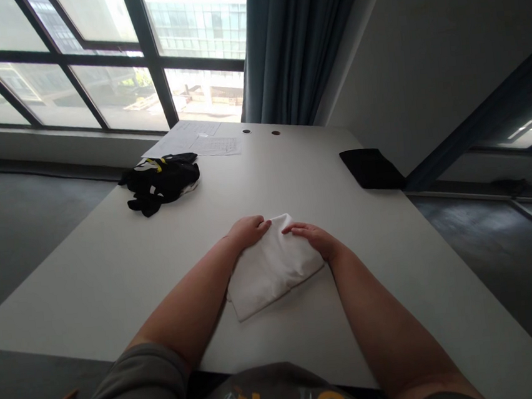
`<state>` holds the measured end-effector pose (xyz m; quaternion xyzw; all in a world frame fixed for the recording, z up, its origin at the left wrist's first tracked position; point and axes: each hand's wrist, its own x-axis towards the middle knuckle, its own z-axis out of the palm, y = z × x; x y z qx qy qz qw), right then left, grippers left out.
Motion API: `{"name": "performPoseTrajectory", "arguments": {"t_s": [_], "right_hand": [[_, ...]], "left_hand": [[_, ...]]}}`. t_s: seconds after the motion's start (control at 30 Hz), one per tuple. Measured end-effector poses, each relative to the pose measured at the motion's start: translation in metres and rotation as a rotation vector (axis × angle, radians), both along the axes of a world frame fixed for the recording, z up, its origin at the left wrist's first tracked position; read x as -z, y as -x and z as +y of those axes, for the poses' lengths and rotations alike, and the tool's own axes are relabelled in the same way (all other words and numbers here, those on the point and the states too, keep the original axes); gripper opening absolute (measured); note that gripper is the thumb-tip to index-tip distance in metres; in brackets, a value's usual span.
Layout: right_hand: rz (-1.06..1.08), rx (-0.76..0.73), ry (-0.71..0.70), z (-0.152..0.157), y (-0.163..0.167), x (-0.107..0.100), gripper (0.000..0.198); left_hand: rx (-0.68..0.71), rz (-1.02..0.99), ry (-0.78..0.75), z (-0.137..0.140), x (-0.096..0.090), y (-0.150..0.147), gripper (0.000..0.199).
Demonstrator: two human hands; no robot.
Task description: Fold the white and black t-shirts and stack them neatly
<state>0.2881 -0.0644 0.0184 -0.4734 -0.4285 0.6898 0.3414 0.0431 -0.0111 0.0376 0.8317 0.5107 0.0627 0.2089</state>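
Note:
A folded white cloth point(272, 268), perhaps a garment, lies at an angle on the white table before me, its upper part creased. My left hand point(249, 231) grips the cloth's upper left side, with fingers bent around the edge. At the upper right side, my right hand point(315, 237) holds the cloth too, its fingers reaching over the top near a raised fold. The undersides of both hands are hidden. Towards me the cloth's lower edge lies loose on the tabletop.
On the table point(291, 172), a crumpled black garment point(165, 181) with yellow and white parts lies at the far left. Behind it are sheets of paper point(216, 144). A folded black item point(372, 168) rests near the right edge. A blue curtain point(298, 46) hangs beyond the table.

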Motion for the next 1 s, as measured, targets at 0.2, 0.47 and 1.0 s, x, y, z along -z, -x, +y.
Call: {"name": "performPoseTrajectory", "arguments": {"t_s": [0.2, 0.47, 1.0], "right_hand": [[-0.007, 0.008, 0.006, -0.0003, 0.0005, -0.0010, 0.044], [-0.005, 0.002, -0.011, -0.0003, -0.0003, -0.0012, 0.041], [0.002, -0.002, -0.014, 0.0007, -0.0006, 0.0018, 0.043]], "left_hand": [[0.000, -0.001, 0.002, -0.0008, -0.0012, -0.0003, 0.049], [-0.003, -0.025, -0.002, -0.0002, 0.0004, 0.0000, 0.048], [-0.004, -0.011, -0.004, -0.0012, -0.0005, 0.0002, 0.047]]}}
